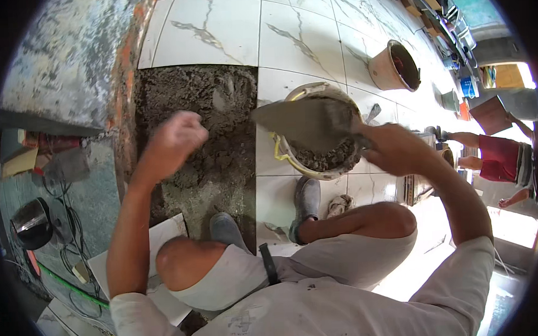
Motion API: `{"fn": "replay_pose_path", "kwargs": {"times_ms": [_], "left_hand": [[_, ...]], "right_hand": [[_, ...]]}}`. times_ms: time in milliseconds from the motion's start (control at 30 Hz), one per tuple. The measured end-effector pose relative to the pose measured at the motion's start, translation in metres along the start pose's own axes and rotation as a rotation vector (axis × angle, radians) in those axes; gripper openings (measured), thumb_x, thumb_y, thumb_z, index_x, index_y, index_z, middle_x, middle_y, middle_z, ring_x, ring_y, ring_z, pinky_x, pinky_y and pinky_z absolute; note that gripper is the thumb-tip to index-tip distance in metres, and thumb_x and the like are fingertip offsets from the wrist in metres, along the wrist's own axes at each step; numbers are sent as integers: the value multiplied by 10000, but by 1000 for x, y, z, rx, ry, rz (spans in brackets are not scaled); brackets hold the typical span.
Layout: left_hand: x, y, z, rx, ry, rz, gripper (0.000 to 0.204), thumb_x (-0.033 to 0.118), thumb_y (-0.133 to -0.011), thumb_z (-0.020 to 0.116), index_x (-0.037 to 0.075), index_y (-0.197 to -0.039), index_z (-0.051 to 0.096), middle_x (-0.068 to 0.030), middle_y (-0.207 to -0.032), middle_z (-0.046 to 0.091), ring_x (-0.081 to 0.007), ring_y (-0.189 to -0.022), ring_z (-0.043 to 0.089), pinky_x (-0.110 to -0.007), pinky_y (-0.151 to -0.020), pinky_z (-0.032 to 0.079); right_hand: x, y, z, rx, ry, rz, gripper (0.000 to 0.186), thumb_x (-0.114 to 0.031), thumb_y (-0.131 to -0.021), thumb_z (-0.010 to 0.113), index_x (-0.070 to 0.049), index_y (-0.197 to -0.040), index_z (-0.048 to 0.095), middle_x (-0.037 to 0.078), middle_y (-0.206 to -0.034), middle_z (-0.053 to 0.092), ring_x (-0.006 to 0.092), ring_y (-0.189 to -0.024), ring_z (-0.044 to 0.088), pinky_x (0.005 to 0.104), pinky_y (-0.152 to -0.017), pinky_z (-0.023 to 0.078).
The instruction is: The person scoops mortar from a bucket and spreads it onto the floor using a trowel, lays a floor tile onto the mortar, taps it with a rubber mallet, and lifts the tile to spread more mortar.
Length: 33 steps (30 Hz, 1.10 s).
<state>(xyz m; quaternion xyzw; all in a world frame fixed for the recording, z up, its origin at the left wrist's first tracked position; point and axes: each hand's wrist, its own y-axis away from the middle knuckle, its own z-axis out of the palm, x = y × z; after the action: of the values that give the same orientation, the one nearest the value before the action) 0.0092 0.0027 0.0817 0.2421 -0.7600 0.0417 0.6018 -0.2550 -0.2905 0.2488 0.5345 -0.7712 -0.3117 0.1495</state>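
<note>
My right hand grips the handle of a pointed trowel. Its grey, mortar-smeared blade points left above a bucket with a yellow handle and dark wet mortar inside. My left hand, slightly blurred, has its fingers curled in with nothing visible in them. It hovers over a bed of dark mortar spread where the floor has no tile. White marble-look tiles border this bed at the far side and the right.
A second bucket stands on the tiles at the far right. A rough wall runs along the left. Cables and a dark helmet-like object lie near it. At right, another person in red shorts holds a brown board.
</note>
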Motion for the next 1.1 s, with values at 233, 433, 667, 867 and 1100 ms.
{"fn": "replay_pose_path", "kwargs": {"times_ms": [233,433,667,867,1100], "left_hand": [[-20,-64,169,-164,-151,-23,764,436,-796,729,-22,-1331,434,-191,-1229,543,-267,-1115,534,-351,-935,440],[-44,-101,233,79,1072,-315,390,202,-842,707,73,-1177,553,31,-910,537,-57,-814,496,-283,-714,421],[-18,-102,249,26,1027,-238,269,120,-820,685,68,-1058,570,46,-844,509,-48,-734,474,-254,-641,395],[27,-111,281,-29,935,-156,120,98,-838,659,69,-920,575,73,-725,465,-26,-632,430,-210,-562,360],[43,-114,290,-45,991,-215,455,41,-806,638,73,-1239,502,68,-839,488,-22,-701,447,-204,-595,366]], "right_hand": [[110,-47,58,239,478,474,148,-168,-813,579,-87,-935,594,110,-795,674,245,-719,679,406,-609,540],[72,-114,156,274,468,367,98,-129,-792,588,-71,-865,618,84,-817,668,226,-712,684,356,-539,540],[157,-25,136,65,28,375,226,-127,-789,552,-24,-984,599,188,-804,664,346,-813,673,439,-708,540],[151,-63,207,14,173,-192,193,-200,-744,580,-32,-680,649,155,-767,650,336,-848,611,435,-695,515],[118,-44,211,259,-235,-315,200,-220,-714,568,-30,-728,631,137,-766,623,337,-813,575,440,-670,493]]}}
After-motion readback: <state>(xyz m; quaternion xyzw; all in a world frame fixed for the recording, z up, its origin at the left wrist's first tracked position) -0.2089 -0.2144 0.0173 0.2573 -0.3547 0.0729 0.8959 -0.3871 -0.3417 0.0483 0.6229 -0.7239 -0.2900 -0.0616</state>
